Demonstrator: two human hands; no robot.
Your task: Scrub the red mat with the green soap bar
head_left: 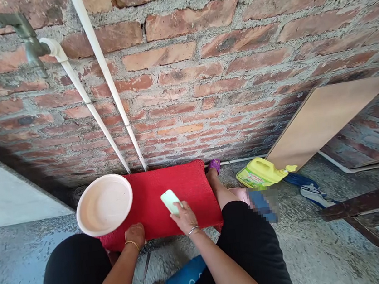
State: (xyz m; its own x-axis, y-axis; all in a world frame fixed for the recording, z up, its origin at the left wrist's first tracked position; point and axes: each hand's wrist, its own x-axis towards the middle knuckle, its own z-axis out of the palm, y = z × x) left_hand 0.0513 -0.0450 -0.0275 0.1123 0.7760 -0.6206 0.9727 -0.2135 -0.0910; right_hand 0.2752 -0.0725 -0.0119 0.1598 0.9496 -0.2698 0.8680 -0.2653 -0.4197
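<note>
A red mat with a textured edge (176, 175) lies spread over a low surface in front of me, its front edge hanging down. My left hand (135, 235) is closed at the mat's front left edge, with its fingers curled on the fabric. My right hand (185, 217) grips a pale green, flat bar with rounded corners (170, 200), over the middle of the mat. Whether the bar touches the mat, I cannot tell. Just left of the mat's middle stands a pale pink basin (109, 205), overlapping the mat's left end.
White pipes (110, 78) and a tap (29, 39) run along the brick wall. On the right are a yellow jug (261, 172), a leaning board (327, 117), sandals (313, 191) and a dark wooden frame (367, 199). A pale slab (10, 189) stands at left.
</note>
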